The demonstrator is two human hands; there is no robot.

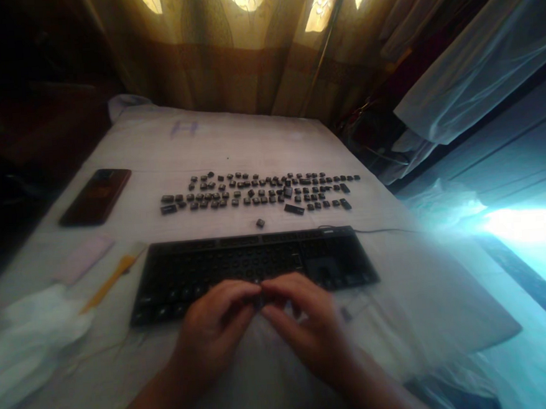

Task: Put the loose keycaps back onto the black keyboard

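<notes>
My left hand (216, 324) and my right hand (304, 320) meet over the front edge of a black keyboard (324, 266). Their fingertips pinch together around a small dark piece (258, 300), too blurred to name for certain. Many key positions on the keyboard look bare. Behind it, loose black keycaps (214, 203) lie in uneven rows across the white-covered table (249, 137). One keycap (260, 223) sits apart, closer to the keyboard, and a longer one (294, 209) rests to its right.
A dark phone (97, 197) lies at the left, with a pink item (84, 258), a yellow-handled tool (108, 283) and crumpled white material (34, 339) nearer me. The keyboard's cable (387, 230) runs right. Curtains (225, 58) hang behind the table.
</notes>
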